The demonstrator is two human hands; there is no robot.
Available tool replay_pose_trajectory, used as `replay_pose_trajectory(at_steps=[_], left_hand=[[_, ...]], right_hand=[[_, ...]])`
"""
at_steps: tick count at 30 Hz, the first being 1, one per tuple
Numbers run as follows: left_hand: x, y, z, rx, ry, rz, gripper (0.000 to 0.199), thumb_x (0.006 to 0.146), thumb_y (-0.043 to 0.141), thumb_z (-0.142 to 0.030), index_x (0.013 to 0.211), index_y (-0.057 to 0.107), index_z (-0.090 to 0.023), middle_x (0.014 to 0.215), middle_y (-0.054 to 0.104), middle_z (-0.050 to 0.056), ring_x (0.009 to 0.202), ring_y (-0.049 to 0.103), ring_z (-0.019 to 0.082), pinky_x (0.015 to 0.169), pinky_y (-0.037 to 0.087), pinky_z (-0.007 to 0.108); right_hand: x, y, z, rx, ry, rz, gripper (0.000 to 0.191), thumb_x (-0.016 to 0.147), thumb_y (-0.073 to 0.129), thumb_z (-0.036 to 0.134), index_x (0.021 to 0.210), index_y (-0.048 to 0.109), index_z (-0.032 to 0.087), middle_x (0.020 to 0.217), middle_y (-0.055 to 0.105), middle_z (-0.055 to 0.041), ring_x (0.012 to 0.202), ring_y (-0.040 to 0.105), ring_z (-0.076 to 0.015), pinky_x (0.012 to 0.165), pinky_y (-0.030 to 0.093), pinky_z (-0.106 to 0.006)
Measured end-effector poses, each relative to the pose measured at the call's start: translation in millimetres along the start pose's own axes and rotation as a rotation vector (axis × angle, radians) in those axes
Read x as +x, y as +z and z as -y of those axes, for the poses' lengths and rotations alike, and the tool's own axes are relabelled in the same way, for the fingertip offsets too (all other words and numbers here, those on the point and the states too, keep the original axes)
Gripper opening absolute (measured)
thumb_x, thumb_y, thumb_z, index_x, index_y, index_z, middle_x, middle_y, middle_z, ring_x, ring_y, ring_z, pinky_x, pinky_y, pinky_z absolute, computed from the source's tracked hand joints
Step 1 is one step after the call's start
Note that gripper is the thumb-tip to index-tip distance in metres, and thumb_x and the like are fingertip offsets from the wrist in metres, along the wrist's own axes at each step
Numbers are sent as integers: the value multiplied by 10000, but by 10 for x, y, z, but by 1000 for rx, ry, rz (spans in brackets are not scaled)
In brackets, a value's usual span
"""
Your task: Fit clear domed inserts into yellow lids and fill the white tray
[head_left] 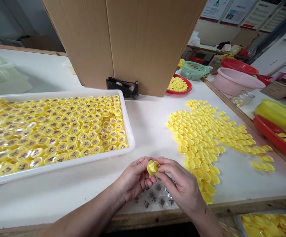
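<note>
Close to the near edge of the white surface (150, 118), two bare hands are working on a small yellow piece (152, 167), holding it up above the surface between them. The left hand (134, 177) is gripping it from one side with thumb and fingers; the right hand (182, 182) is pinching its printed end. Beneath the hands, and partly hidden by them, clear rounds (161, 201) with dark prints are lying in a loose patch. Over to the left, a white tray (128, 128) is carrying rows of printed pieces (51, 149). To the right, yellow discs (194, 140) are lying in a wide spread. Farther back, a cardboard box (138, 42) is standing upright, a black dispenser (115, 85) is sitting at its foot, and a green basket (194, 70) is resting beyond the discs.
</note>
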State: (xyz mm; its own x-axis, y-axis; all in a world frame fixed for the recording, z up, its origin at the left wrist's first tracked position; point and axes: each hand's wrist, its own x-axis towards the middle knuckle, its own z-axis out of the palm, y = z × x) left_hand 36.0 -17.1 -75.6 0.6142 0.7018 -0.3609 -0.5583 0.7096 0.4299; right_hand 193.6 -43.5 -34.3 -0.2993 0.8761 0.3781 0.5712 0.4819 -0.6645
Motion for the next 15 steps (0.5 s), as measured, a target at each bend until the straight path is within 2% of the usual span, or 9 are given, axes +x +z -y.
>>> replay_pose_trajectory(at_steps=[3,6,8,15], left_hand=[[-6,10,-8,44,-2,-20,209,866,562,-298,955,591,-110,667,602,33,490,570,62,445,457,115],[-10,7,1,83,23,-26,219,855,578,-321,981,586,-142,681,615,28,474,567,63,423,446,115],[-16,5,13,106,39,-26,235,842,595,-343,972,590,-147,705,631,35,479,572,65,424,444,118],[-39,8,5,175,75,10,364,794,664,-334,1074,608,-108,735,668,64,614,634,103,575,501,169]], right_hand=[[11,-41,20,-66,17,2,160,851,555,126,969,575,232,1001,660,-44,931,624,-177,797,520,-296],[24,-80,40,-122,18,63,272,842,551,119,1091,552,228,972,657,-43,864,634,-166,765,532,-277],[33,-108,52,-130,20,99,284,837,540,114,1097,558,225,969,649,-48,843,638,-164,746,539,-269],[53,-154,94,-158,14,62,268,826,524,82,1060,588,196,965,647,-59,829,637,-165,734,544,-274]])
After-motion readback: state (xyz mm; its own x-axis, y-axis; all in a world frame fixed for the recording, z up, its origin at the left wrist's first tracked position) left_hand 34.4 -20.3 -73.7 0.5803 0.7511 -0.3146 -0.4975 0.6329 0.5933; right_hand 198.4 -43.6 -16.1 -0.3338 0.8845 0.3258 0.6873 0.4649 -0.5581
